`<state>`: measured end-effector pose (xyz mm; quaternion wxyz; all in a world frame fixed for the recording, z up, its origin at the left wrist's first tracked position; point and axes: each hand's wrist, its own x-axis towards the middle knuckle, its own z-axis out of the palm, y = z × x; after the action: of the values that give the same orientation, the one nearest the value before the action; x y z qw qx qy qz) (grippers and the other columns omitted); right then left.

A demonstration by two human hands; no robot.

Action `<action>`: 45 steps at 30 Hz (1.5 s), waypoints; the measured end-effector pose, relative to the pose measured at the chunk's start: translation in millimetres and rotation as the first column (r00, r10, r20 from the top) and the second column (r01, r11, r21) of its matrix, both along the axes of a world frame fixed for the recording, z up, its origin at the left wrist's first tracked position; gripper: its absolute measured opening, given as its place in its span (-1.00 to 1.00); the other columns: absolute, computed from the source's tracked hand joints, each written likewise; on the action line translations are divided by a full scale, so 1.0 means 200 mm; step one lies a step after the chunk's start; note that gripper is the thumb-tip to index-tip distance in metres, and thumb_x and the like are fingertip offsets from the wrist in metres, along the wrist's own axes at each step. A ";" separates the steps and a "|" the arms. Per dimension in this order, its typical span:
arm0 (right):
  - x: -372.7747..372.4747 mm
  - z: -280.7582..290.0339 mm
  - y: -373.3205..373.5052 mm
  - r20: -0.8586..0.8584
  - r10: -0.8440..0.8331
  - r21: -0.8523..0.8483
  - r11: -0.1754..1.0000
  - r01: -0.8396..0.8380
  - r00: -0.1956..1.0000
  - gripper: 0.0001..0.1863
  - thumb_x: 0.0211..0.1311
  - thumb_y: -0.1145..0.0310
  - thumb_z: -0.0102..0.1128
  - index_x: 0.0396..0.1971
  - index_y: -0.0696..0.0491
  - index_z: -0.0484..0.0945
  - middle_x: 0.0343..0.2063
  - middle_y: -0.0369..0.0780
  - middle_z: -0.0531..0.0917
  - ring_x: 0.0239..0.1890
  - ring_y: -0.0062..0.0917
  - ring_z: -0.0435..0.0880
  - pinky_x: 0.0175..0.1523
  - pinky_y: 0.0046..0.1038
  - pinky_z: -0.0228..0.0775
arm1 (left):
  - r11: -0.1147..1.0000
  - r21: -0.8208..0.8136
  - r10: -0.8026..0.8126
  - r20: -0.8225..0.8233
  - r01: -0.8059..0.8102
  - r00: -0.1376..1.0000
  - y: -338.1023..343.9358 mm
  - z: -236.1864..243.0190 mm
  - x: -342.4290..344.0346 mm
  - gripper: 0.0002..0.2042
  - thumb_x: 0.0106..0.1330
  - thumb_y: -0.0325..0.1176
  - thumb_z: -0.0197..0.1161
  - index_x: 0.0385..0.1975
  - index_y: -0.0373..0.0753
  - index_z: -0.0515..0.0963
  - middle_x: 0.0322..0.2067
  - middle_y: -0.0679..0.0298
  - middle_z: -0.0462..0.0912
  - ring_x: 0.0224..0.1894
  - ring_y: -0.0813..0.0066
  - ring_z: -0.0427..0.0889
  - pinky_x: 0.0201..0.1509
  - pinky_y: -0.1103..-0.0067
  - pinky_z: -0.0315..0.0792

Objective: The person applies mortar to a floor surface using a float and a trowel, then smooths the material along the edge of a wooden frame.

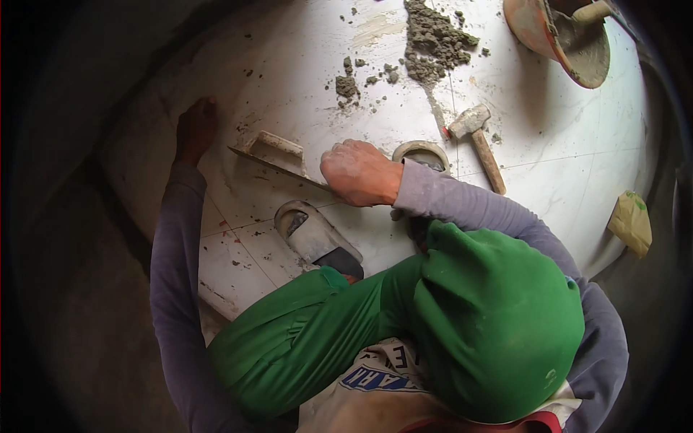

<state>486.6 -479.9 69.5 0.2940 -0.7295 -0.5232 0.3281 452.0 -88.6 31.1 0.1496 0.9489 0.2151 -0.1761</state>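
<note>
My right hand [359, 173] is closed, knuckles up, over the white tiles, where its inner fingers are hidden. A flat plastering trowel [280, 150] with a mortar-stained handle lies just left of it. The trowel's blade runs up to this hand; whether the fingers grip it cannot be made out. Off to the left, in shadow, my left hand [196, 130] is down at the tiles with its fingers curled in, and whatever it may hold is hidden. A short hammer [485, 148] with a wooden handle rests right of my right hand.
Crumbly grey mortar [437, 47] is heaped at the far middle, with loose clumps around it. At the far right stands a tilted mortar-coated bucket [534, 32]. A crumpled yellowish packet [631, 224] lies at the right edge. My slipper [314, 231] is planted near my green-trousered knee.
</note>
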 end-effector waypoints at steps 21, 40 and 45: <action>-0.23 -0.01 -0.29 -0.027 0.266 -0.175 0.948 -0.266 0.964 -0.80 0.09 0.28 0.33 -0.44 0.10 0.78 -0.36 -0.12 0.81 -0.15 -0.22 0.79 -0.03 -0.14 0.63 | 0.974 -0.104 -0.207 -0.062 0.200 0.976 0.18 -0.07 0.00 -0.52 0.61 0.03 0.27 -0.13 -0.40 0.58 -0.16 -0.14 0.71 0.01 -0.14 0.73 0.10 0.13 0.51; -0.16 0.00 -0.30 0.022 0.355 -0.106 0.931 -0.351 0.935 -0.87 0.04 0.37 0.36 -0.49 0.12 0.72 -0.35 -0.08 0.78 -0.16 -0.16 0.75 0.08 -0.21 0.54 | 0.986 -0.142 -0.115 -0.176 0.091 0.978 0.10 0.04 0.03 -0.33 0.12 0.30 0.62 -0.29 -0.26 0.53 -0.32 0.20 0.63 -0.25 0.36 0.61 -0.11 0.34 0.50; -0.20 -0.05 -0.29 0.035 0.427 -0.315 0.863 -0.396 0.903 -0.87 0.05 0.34 0.37 -0.48 0.09 0.73 -0.27 -0.12 0.79 -0.15 -0.22 0.73 0.09 -0.23 0.52 | 0.983 -0.143 -0.134 -0.147 0.113 0.980 0.03 0.04 0.04 -0.33 0.10 0.27 0.64 -0.29 -0.26 0.53 -0.36 0.19 0.62 -0.29 0.36 0.59 -0.14 0.33 0.50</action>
<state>447.5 -537.8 59.2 0.0753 -0.6530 -0.6254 0.4205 460.5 -82.5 38.3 0.1843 0.9315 0.1545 -0.2730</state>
